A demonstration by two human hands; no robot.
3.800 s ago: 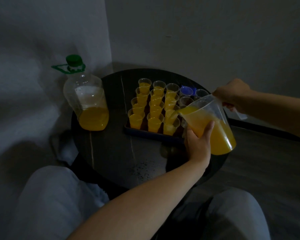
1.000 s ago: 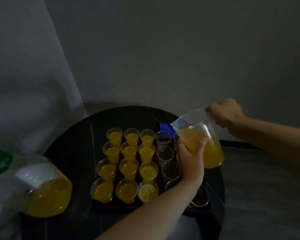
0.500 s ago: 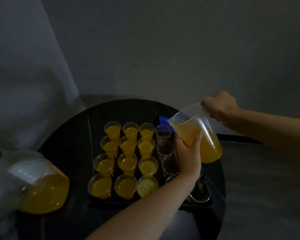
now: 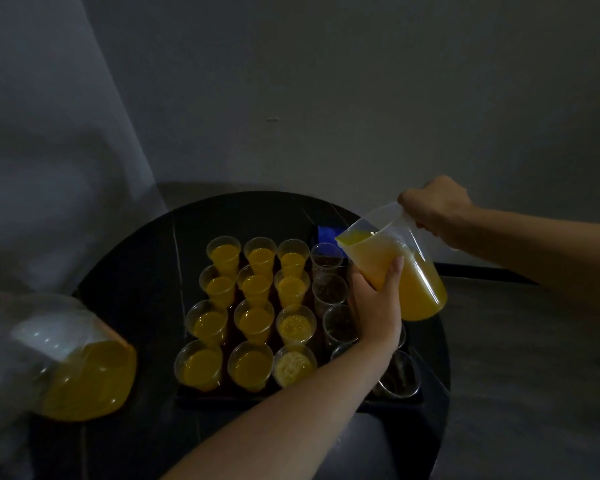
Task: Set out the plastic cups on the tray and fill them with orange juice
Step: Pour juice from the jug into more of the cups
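Her right hand [image 4: 435,206] grips the handle of the tilted juice jug [image 4: 399,268] while the left hand [image 4: 378,303] cups its underside. The spout points left, just above the far empty cup [image 4: 326,259] on the tray [image 4: 222,398], beside twelve filled cups [image 4: 253,306].

Bare tabletop [image 4: 146,296] lies open between the bottle [image 4: 66,362] (lower left) and the crowded tray [image 4: 222,398].
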